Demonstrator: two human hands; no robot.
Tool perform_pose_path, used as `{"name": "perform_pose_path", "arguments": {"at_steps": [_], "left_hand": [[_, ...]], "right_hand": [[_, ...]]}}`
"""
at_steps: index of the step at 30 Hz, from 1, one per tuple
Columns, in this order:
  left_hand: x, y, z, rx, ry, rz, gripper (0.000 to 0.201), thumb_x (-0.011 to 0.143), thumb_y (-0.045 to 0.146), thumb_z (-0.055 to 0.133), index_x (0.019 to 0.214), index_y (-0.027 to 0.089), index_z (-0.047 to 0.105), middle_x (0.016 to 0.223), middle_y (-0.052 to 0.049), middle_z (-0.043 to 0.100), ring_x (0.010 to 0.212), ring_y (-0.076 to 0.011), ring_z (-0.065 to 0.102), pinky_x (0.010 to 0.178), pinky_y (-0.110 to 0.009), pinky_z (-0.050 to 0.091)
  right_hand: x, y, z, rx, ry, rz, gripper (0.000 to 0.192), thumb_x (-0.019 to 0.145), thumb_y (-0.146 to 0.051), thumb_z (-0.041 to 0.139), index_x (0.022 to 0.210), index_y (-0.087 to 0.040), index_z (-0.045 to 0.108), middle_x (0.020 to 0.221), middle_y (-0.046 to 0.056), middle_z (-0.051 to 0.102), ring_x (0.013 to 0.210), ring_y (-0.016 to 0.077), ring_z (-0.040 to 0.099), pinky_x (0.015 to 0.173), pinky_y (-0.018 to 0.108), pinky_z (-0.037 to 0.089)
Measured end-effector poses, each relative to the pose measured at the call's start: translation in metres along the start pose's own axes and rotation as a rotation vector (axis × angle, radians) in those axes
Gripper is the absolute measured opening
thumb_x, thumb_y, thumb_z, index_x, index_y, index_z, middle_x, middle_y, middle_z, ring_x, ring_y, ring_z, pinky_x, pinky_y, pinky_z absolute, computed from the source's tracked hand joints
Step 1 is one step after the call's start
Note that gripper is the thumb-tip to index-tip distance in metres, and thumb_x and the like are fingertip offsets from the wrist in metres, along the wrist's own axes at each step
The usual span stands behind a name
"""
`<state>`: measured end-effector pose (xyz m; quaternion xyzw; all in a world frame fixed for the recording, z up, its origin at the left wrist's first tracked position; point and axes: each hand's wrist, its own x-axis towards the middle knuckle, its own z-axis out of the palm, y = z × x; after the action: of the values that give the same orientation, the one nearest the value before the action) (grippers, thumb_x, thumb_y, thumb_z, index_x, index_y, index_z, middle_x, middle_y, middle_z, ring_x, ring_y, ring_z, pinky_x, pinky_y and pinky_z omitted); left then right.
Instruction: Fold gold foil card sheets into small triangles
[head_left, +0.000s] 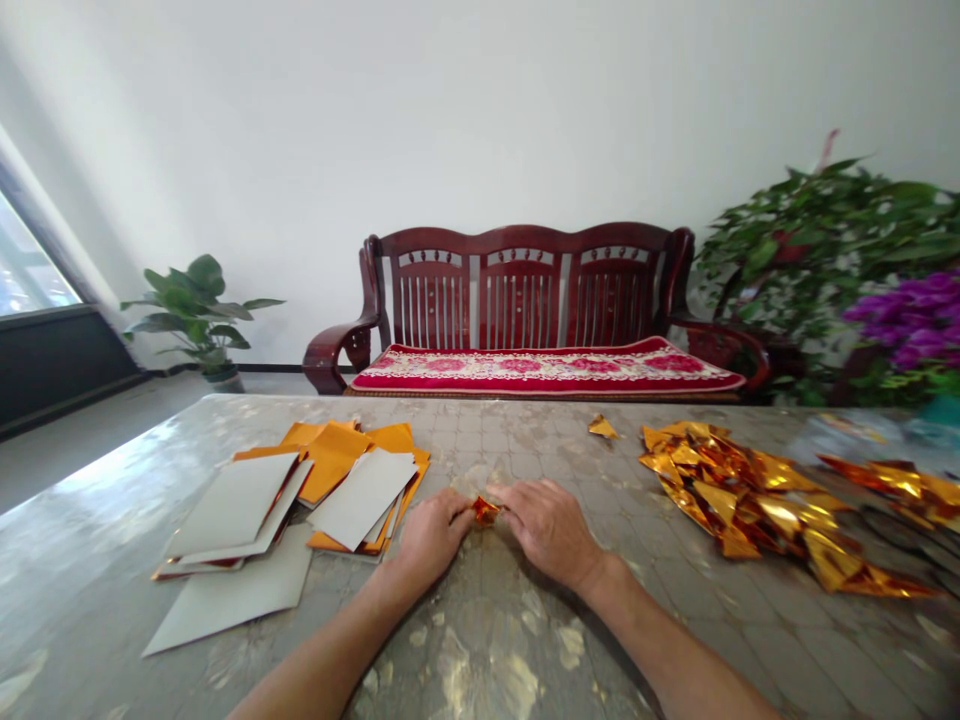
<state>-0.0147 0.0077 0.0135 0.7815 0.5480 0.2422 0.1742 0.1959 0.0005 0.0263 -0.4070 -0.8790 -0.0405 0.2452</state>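
My left hand (433, 535) and my right hand (547, 525) rest side by side on the glossy table (480, 640), fingers curled. Between their fingertips both pinch a small folded piece of gold foil paper (484, 511), mostly hidden by the fingers. To the left lies a loose spread of flat foil sheets (300, 500), some gold side up, some white side up. To the right is a heap of folded gold foil pieces (750, 495).
One stray folded gold piece (602, 428) lies toward the table's far edge. More gold pieces (892, 485) sit at the far right. Behind the table stand a dark red wooden bench (525, 310) with a red cushion, and potted plants at left (196, 310) and right (832, 260).
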Motion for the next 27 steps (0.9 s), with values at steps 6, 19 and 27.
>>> {"name": "perform_pose_path", "arguments": {"at_steps": [6,19,27], "left_hand": [[-0.002,0.004,-0.002,0.051,0.029,-0.008,0.024,0.091,0.025,0.052,0.074,0.019,0.068,0.077,-0.001,0.064,0.075,-0.0138,0.057,0.066,-0.023,0.032],[-0.003,0.0,0.003,-0.071,0.08,0.126,0.021,0.088,0.018,0.057,0.103,0.024,0.072,0.089,-0.001,0.068,0.083,-0.0148,0.062,0.074,-0.023,0.042],[-0.007,-0.004,-0.008,-0.049,0.072,0.401,0.022,0.097,0.02,0.047,0.102,0.025,0.068,0.095,-0.001,0.065,0.089,-0.0138,0.062,0.079,-0.022,0.045]], "right_hand": [[0.003,-0.007,-0.01,-0.076,0.025,0.041,0.044,0.082,-0.021,0.068,0.125,-0.023,0.057,0.109,0.008,0.065,0.101,0.0264,0.055,0.086,0.039,0.039],[0.001,0.003,0.005,0.128,0.127,-0.147,0.036,0.083,-0.001,0.052,0.109,-0.022,0.067,0.085,0.005,0.066,0.082,0.0196,0.052,0.074,0.03,0.041],[0.001,0.004,0.006,0.187,0.102,-0.128,0.021,0.081,-0.004,0.059,0.09,-0.021,0.068,0.079,0.002,0.067,0.079,0.0183,0.054,0.073,0.03,0.039]]}}
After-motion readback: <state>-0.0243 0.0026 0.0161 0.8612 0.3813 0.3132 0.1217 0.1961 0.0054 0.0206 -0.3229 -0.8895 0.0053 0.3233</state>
